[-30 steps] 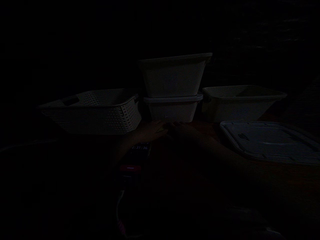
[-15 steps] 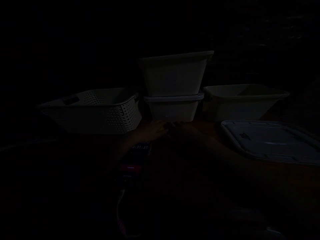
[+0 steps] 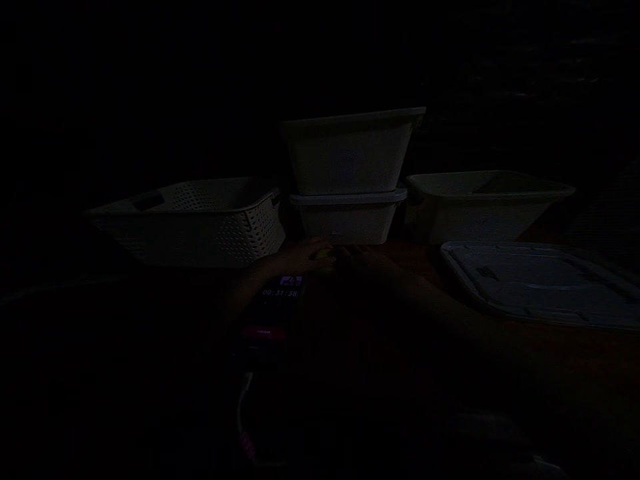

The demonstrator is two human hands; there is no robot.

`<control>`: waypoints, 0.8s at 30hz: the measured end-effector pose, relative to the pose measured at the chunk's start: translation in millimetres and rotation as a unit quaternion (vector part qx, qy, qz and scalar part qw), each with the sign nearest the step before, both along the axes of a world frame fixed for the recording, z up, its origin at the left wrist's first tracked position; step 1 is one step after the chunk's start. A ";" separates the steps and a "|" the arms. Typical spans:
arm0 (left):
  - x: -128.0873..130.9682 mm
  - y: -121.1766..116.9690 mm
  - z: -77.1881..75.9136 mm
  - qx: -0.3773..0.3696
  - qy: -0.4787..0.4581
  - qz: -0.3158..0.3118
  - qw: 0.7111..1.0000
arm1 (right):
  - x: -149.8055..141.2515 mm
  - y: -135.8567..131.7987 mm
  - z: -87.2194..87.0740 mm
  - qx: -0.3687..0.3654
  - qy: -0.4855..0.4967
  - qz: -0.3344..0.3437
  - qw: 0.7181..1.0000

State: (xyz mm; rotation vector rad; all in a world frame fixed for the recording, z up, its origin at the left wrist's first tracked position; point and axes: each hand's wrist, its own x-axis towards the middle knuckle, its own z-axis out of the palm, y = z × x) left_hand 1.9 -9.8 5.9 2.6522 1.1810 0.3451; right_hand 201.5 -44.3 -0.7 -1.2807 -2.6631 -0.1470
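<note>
The scene was very dark. My left hand [image 3: 300,257] and my right hand [image 3: 363,257] lay side by side on the table [image 3: 550,347], fingertips close together or touching, just in front of the lower of two stacked white bins. Whether either hand was clenched, released or grasping something, I cannot tell: the gloom hid the fingers, and only a faint pale patch showed between the two hands, too dim to identify.

The lidded bin [image 3: 345,217] stood nearest my hands, directly beyond the fingertips, perhaps touching them; I could not make out a gap. It looked white, plain-walled, narrowing toward its base, with a lid closing its top. The open bin [image 3: 350,153] sat squarely on that lid, larger, also white and tapered.

To the left stood a perforated white basket [image 3: 200,223] with a handle slot in its far rim. To the right stood a low white tub [image 3: 480,207], and in front of it a flat pale lid [image 3: 540,283] lay on the table. Just below my left wrist a phone [image 3: 275,313] showed a lit timer reading and a red bar.
</note>
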 end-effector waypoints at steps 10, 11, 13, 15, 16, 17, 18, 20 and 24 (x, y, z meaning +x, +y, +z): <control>1.9 -5.0 3.5 -0.004 -0.004 -0.008 1.000 | 0.5 0.6 1.5 -0.012 0.015 0.002 1.000; 2.1 -4.7 3.3 -0.005 -0.005 -0.008 1.000 | 0.4 0.5 1.5 -0.013 0.016 0.000 1.000; 2.1 -3.7 2.5 -0.007 -0.007 -0.014 1.000 | 0.3 0.5 2.1 -0.018 0.011 -0.005 1.000; 1.4 -2.2 1.3 -0.001 -0.007 -0.016 1.000 | 0.4 1.1 2.7 -0.017 0.003 -0.009 1.000; 1.0 -1.5 0.6 0.001 -0.006 -0.013 1.000 | 0.5 1.7 2.8 -0.014 -0.001 -0.009 1.000; 0.6 -0.9 -0.1 0.001 -0.004 -0.010 1.000 | 0.6 2.4 2.8 -0.010 -0.004 -0.009 1.000; 0.2 -0.4 -0.7 0.001 -0.003 -0.006 1.000 | 0.6 3.1 2.6 -0.006 -0.006 -0.009 1.000; -0.4 0.1 -1.6 0.001 -0.003 0.000 1.000 | 0.8 4.5 1.8 -0.002 -0.011 -0.007 1.000; -0.8 -0.1 -1.7 0.007 -0.001 -0.001 1.000 | 1.2 6.0 0.5 -0.003 -0.006 -0.007 1.000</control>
